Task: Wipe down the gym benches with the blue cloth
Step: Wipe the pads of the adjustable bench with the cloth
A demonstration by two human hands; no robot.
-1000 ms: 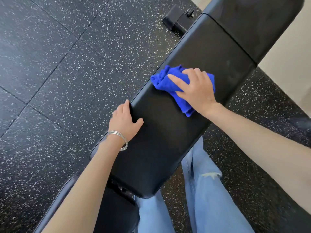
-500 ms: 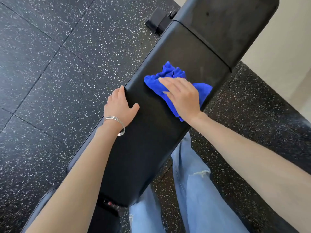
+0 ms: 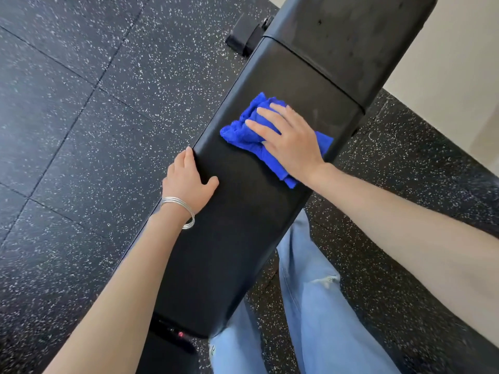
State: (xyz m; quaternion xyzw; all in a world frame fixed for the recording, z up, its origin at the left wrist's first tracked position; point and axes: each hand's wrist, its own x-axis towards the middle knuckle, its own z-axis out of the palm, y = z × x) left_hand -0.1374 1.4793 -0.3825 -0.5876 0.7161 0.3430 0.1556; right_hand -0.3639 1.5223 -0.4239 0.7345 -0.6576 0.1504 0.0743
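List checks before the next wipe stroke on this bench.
1. right hand flat on blue cloth: ok.
2. blue cloth on near pad, short of the seam: ok.
3. left hand gripping the near pad edge, apart from the blue cloth: ok.
4. blue cloth spread out: not ok, bunched.
5. far pad already wiped: cannot tell.

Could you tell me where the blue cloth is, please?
In the head view, the blue cloth lies on the black bench pad under the right hand.
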